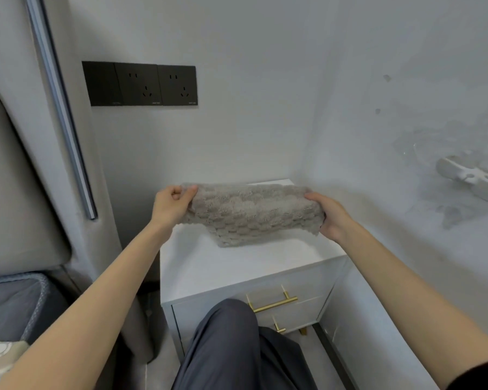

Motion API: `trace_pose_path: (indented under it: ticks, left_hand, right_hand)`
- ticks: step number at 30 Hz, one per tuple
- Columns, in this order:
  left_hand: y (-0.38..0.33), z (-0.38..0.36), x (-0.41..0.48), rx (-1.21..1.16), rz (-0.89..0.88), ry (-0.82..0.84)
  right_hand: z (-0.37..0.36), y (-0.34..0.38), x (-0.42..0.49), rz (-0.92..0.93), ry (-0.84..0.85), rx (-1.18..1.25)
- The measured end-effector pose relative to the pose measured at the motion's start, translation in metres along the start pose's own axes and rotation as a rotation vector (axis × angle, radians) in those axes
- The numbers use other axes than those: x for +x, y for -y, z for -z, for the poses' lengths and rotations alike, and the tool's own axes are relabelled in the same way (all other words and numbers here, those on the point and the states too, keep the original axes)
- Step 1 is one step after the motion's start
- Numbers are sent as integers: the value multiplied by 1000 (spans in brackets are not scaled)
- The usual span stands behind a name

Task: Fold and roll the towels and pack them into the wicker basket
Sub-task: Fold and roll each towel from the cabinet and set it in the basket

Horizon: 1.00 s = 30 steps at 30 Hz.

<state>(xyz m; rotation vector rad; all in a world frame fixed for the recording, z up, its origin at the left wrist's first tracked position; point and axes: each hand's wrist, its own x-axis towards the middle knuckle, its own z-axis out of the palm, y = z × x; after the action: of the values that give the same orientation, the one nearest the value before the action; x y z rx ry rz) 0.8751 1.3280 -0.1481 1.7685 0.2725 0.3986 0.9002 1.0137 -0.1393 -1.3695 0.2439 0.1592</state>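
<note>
Grey-beige, the waffle-textured towel is held over the white nightstand, long axis running left to right; its ends are gripped by the left hand and right hand; its lower edge is draped on the top.

The left forearm and right forearm are bare all the way back from the fingers. Far behind the right fingers, a black sleeve covers the upper arm. The trousers are loose, dark slate-grey and softly creased.
</note>
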Motion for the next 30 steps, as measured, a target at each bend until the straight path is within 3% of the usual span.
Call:
trace_pose_path:
  ticks: [5, 8, 12, 16, 18, 22, 25, 27, 30]
  left_hand:
    - [-29, 3, -2, -91, -17, -29]
    - [-34, 10, -4, -80, -2, 96]
    - [-32, 15, -12, 117, -120, 237]
    - [-24, 17, -21, 352, -221, 213]
    - [-20, 20, -23, 414, -247, 191]
    - [-15, 23, -26, 515, -322, 195]
    - [-16, 24, -27, 551, -345, 196]
    - [-17, 24, -27, 562, -346, 172]
    - [-21, 20, -31, 317, -206, 224]
  right_hand:
    - [5, 16, -17, 104, 58, 79]
    - [9, 18, -20, 143, 32, 93]
    - [16, 14, -27, 211, -12, 101]
    - [23, 4, -35, 237, -78, 95]
    - [26, -2, -37, 277, -67, -30]
    - [36, -15, -43, 410, -56, -555]
    - [39, -17, -47, 491, -116, -732]
    - [40, -16, -46, 516, -130, -753]
    - [38, -16, -46, 455, -78, -536]
